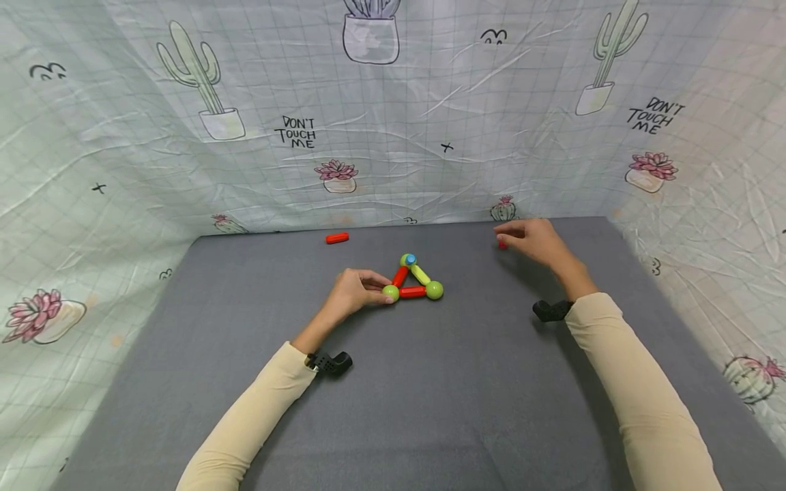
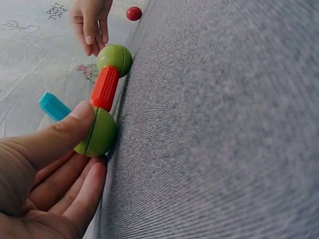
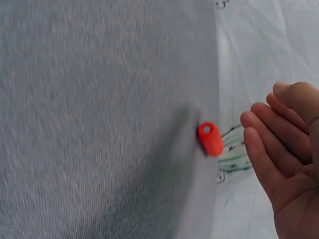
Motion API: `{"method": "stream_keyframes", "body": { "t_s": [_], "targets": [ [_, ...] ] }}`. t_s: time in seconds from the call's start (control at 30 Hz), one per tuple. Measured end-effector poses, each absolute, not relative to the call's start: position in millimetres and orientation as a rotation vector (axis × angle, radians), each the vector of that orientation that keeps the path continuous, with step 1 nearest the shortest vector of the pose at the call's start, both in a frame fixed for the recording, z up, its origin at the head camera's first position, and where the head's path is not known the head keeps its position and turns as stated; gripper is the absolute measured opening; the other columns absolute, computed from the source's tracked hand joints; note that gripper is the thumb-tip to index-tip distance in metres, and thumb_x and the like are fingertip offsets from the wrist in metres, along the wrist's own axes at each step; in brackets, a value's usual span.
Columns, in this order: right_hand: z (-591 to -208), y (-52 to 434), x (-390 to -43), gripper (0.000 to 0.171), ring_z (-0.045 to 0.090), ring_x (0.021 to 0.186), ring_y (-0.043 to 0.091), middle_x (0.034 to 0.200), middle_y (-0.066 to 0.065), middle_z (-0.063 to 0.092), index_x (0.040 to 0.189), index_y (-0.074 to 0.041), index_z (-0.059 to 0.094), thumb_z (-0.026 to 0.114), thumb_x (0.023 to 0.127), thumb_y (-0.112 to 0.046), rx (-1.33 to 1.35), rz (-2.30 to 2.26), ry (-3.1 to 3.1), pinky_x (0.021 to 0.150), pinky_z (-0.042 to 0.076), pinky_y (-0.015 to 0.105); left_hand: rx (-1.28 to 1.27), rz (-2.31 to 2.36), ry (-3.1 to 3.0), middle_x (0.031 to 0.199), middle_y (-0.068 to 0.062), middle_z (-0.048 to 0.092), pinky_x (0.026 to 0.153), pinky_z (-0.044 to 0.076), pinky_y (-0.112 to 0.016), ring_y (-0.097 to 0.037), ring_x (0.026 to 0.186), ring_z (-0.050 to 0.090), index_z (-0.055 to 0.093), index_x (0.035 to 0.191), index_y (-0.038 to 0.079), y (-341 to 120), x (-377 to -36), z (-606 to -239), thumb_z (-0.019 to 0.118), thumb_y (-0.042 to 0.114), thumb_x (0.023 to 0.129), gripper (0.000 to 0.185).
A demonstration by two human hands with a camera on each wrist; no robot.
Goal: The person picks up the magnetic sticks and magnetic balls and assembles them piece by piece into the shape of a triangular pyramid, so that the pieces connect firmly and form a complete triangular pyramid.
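Observation:
A triangle of magnetic sticks and green balls (image 1: 413, 292) lies mid-table: two red sticks, one yellow-green stick (image 1: 420, 274), and a blue stick (image 1: 411, 259) at the far corner. My left hand (image 1: 376, 286) grips the near-left green ball (image 1: 390, 293); in the left wrist view the thumb (image 2: 75, 119) lies on that ball (image 2: 99, 137), with a red stick (image 2: 104, 88) running to the second ball (image 2: 114, 59). My right hand (image 1: 508, 236) hovers with relaxed fingers (image 3: 259, 129) beside a loose short red stick (image 1: 502, 245) (image 3: 211, 138), not touching it.
Another loose red stick (image 1: 337, 238) lies near the back edge of the grey table (image 1: 393, 409). A cactus-print cloth (image 1: 393, 136) walls the table at the back and both sides.

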State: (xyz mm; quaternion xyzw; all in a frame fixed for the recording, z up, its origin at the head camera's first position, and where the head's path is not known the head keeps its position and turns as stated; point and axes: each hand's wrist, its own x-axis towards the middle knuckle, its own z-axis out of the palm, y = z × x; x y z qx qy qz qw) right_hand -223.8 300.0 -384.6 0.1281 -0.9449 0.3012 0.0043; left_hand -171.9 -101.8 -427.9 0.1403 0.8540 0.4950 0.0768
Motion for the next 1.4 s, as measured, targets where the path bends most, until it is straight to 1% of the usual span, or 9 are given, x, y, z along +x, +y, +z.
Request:
{"method": "stream_keyframes", "body": {
  "t_s": [0.13,0.27,0.47,0.67,0.8,0.93,1.03,1.23,1.4],
  "targets": [
    [-386,308,-229,0.033,0.066,0.108,0.037,0.122,0.021,0.070,0.129,-0.003,0.070,0.062,0.103,-0.022,0.378,0.883,-2.956,0.086,0.054,0.053,0.416,1.483,2.570,0.091,-0.002,0.079,0.072,0.058,-0.026,-0.011,0.084,0.075,0.082,0.101,0.011,-102,-171,-428,0.094,0.016,0.073,0.031],
    [-387,313,-234,0.033,0.065,0.108,0.041,0.122,0.025,0.069,0.128,-0.002,0.070,0.063,0.103,-0.023,0.344,0.847,-2.967,0.087,0.052,0.055,0.400,1.475,2.577,0.092,-0.002,0.079,0.073,0.058,-0.027,-0.012,0.085,0.075,0.082,0.102,0.011,-101,-170,-427,0.094,0.017,0.073,0.032],
    [-389,315,-240,0.035,0.060,0.115,0.042,0.128,0.026,0.065,0.131,-0.003,0.068,0.062,0.104,-0.025,0.257,0.835,-3.031,0.094,0.050,0.057,0.385,1.480,2.569,0.094,-0.002,0.079,0.076,0.059,-0.029,-0.013,0.086,0.075,0.082,0.103,0.012,-101,-170,-427,0.094,0.018,0.073,0.032],
    [-397,315,-245,0.036,0.059,0.114,0.042,0.124,0.026,0.067,0.128,-0.001,0.069,0.063,0.103,-0.026,0.207,0.826,-3.027,0.096,0.048,0.057,0.402,1.483,2.565,0.094,-0.002,0.079,0.075,0.059,-0.029,-0.012,0.086,0.075,0.082,0.103,0.013,-101,-172,-427,0.093,0.019,0.074,0.032],
    [-404,311,-248,0.037,0.060,0.113,0.042,0.121,0.025,0.068,0.125,0.000,0.070,0.064,0.102,-0.029,0.137,0.845,-2.998,0.096,0.048,0.057,0.402,1.493,2.557,0.093,-0.002,0.079,0.074,0.059,-0.029,-0.012,0.086,0.075,0.082,0.102,0.012,-102,-171,-427,0.093,0.017,0.074,0.031],
    [-409,305,-249,0.039,0.062,0.108,0.041,0.116,0.023,0.071,0.121,0.000,0.072,0.069,0.098,-0.032,0.044,0.862,-2.966,0.091,0.050,0.055,0.398,1.506,2.547,0.093,-0.003,0.079,0.074,0.059,-0.028,-0.013,0.086,0.075,0.082,0.102,0.011,-102,-170,-427,0.093,0.015,0.074,0.031],
    [-411,302,-250,0.041,0.063,0.104,0.039,0.111,0.023,0.073,0.120,0.001,0.071,0.074,0.095,-0.032,-0.002,0.865,-2.960,0.087,0.051,0.052,0.396,1.505,2.549,0.092,-0.003,0.079,0.074,0.059,-0.028,-0.012,0.086,0.075,0.082,0.102,0.011,-101,-170,-427,0.093,0.015,0.073,0.031],
    [-412,301,-253,0.037,0.068,0.099,0.036,0.113,0.021,0.073,0.123,0.000,0.071,0.074,0.095,-0.023,0.058,0.862,-2.986,0.086,0.051,0.049,0.399,1.490,2.559,0.093,-0.002,0.079,0.074,0.059,-0.028,-0.012,0.086,0.075,0.082,0.102,0.011,-101,-170,-427,0.094,0.016,0.073,0.032],
    [-414,303,-256,0.032,0.065,0.109,0.039,0.115,0.021,0.073,0.122,0.000,0.072,0.073,0.095,-0.018,0.165,0.851,-3.000,0.092,0.050,0.052,0.395,1.481,2.569,0.092,-0.002,0.079,0.074,0.059,-0.028,-0.012,0.086,0.075,0.082,0.101,0.012,-101,-170,-426,0.094,0.017,0.072,0.032]
  ]
}}
